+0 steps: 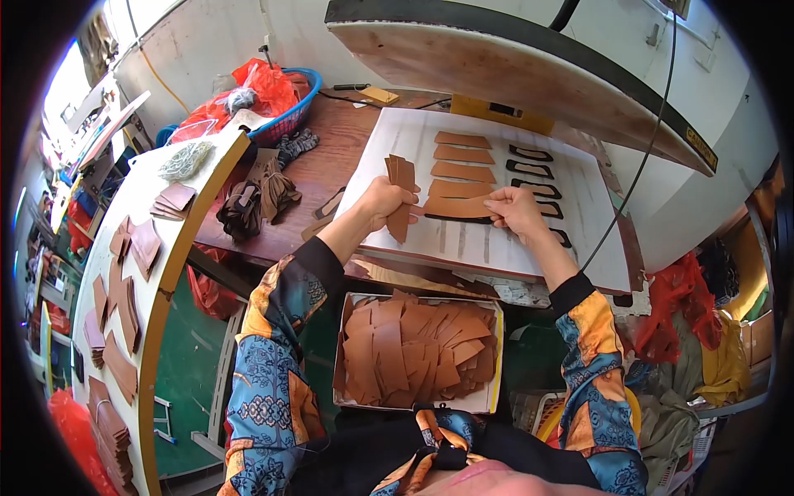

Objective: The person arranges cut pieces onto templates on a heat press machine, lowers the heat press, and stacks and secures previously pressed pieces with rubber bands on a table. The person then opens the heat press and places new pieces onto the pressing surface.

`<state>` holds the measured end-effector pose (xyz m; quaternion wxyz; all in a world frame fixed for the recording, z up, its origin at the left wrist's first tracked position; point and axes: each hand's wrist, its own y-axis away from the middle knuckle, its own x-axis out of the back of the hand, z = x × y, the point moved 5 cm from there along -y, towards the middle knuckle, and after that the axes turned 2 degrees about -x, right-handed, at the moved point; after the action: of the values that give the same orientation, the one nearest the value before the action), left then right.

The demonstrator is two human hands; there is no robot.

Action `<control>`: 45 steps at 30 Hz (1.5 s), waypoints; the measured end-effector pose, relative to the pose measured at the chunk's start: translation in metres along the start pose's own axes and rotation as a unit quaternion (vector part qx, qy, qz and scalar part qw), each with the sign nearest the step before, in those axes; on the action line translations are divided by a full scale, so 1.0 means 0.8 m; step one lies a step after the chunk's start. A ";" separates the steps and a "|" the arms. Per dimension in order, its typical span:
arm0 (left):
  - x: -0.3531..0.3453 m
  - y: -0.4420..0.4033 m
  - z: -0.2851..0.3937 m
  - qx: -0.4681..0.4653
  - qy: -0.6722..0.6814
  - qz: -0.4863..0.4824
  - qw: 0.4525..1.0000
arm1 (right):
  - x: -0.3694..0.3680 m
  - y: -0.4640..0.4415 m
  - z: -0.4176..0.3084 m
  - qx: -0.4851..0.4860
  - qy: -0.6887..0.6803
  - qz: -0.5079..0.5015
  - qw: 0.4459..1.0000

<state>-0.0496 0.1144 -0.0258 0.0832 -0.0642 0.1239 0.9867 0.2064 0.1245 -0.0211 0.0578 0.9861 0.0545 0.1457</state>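
Note:
My left hand (383, 202) is closed around a small upright stack of brown leather pieces (400, 175). With my right hand (518, 212) I pinch the right end of one brown leather strip (455, 207). That strip lies over a black-edged piece at the near end of a column on the white board (382, 149). Beyond it in the column are several flat brown pieces (461, 155). A second column, of black oblong frames (532, 170), runs along the right side of the board, the nearest partly hidden by my right wrist.
A heavy press plate (513, 70) is raised over the board. Below the board's front edge stands a box (499, 364) heaped with brown pieces (413, 347). At left are a curved white table (157, 289) with leather stacks and a blue basket (308, 93) with red bags.

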 end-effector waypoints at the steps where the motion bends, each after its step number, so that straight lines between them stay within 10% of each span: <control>1: 0.002 -0.001 0.001 -0.002 -0.004 0.010 1.000 | 0.000 0.000 -0.001 -0.003 -0.005 -0.004 1.000; 40: -0.029 -0.001 0.009 -0.047 0.017 -0.009 0.999 | -0.001 0.001 0.008 0.002 0.044 -0.004 0.999; 45: -0.028 -0.009 -0.003 -0.029 -0.002 -0.001 1.000 | 0.001 0.018 -0.019 0.175 0.340 0.103 0.918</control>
<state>-0.0260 0.1177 -0.0263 0.0828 -0.0645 0.0954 0.9899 0.2039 0.1116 -0.0044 -0.1535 0.8715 -0.0068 0.4656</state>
